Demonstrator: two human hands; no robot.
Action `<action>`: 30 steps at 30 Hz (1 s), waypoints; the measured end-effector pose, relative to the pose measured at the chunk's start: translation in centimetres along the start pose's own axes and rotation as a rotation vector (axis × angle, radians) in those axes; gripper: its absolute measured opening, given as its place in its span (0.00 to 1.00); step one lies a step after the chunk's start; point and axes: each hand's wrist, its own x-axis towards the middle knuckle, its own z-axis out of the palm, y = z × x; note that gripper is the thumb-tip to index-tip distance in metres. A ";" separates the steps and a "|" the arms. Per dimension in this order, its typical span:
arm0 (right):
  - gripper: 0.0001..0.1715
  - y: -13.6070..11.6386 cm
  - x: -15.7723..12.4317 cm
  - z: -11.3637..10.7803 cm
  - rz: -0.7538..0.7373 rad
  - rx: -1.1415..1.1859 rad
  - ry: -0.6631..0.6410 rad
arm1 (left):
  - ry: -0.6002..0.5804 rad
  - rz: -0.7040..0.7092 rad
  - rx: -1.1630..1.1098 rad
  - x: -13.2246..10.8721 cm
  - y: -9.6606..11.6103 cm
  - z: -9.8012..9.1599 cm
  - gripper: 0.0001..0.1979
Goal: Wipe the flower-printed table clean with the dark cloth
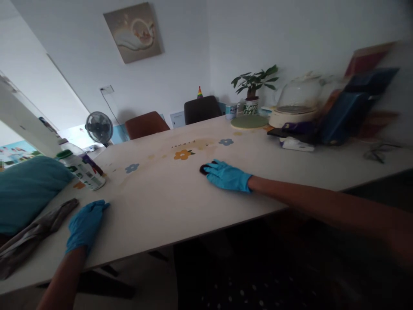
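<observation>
Gripped under the fingers of the blue-gloved right hand [227, 175] is a dark pad [204, 168], mostly hidden by them and lying against the white table [155, 219] near its printed flowers, while the gloved left hand [85, 224] rests on the tabletop beside a crumpled cloth [38, 234] cut off by the frame, and whether its fingers are clenched I cannot tell. The green-capped white bottle [85, 172] hides its contents; a leafy plant [254, 81] grows in a pot [251, 106], and the clear-domed appliance [297, 97] blurs rightward.
</observation>
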 end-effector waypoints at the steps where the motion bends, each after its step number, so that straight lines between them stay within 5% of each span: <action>1: 0.35 -1.7 0.8 0.4 -0.060 0.018 -0.015 | -0.028 -0.025 -0.010 -0.1 0.4 -0.2 0.26; 8: 0.30 -15.8 10.2 3.6 -0.534 0.067 -0.079 | -0.072 -0.086 -0.115 -0.7 1.6 -1.0 0.26; 13: 0.32 -24.8 17.0 6.8 -0.458 0.109 -0.063 | -0.032 -0.009 -0.103 -0.8 0.9 -0.6 0.24; 17: 0.30 -29.0 21.5 8.2 -0.322 0.102 -0.041 | -0.008 -0.050 -0.102 -0.9 0.9 -0.7 0.24; 23: 0.34 -28.7 25.9 7.1 -0.161 0.011 -0.177 | -0.028 -0.019 -0.133 -1.2 0.6 -0.9 0.25; 30: 0.33 -20.1 26.8 5.2 0.078 0.097 -0.134 | -0.038 -0.057 -0.182 -1.6 0.7 -0.7 0.27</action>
